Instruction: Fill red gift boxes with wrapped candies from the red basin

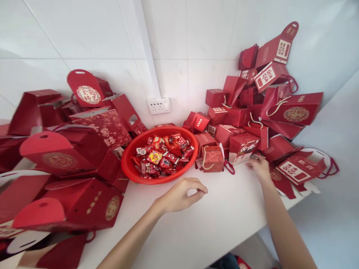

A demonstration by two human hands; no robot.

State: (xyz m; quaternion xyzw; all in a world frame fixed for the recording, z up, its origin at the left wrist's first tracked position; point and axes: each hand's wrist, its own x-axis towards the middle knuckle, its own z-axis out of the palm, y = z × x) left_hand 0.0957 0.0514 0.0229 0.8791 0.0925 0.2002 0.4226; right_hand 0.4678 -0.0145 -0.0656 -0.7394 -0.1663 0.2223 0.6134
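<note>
My left hand (181, 195) hovers over the white tabletop (213, 220) just in front of a red plastic basin (131, 170) filled with several wrapped candies (164, 155). Its fingers are curled loosely with thumb and fingertips close together, and nothing shows between them. My right hand (259, 167) reaches to the right and touches the lower edge of a small red gift box (242, 146) in the pile. Its fingers are bent against the box, partly hidden.
Large red gift boxes and flat box blanks (70, 157) are heaped on the left. A tall pile of small red boxes and bags (252, 108) fills the right corner. A wall socket (159, 105) sits behind the basin. The table's front edge (252, 231) runs diagonally at lower right.
</note>
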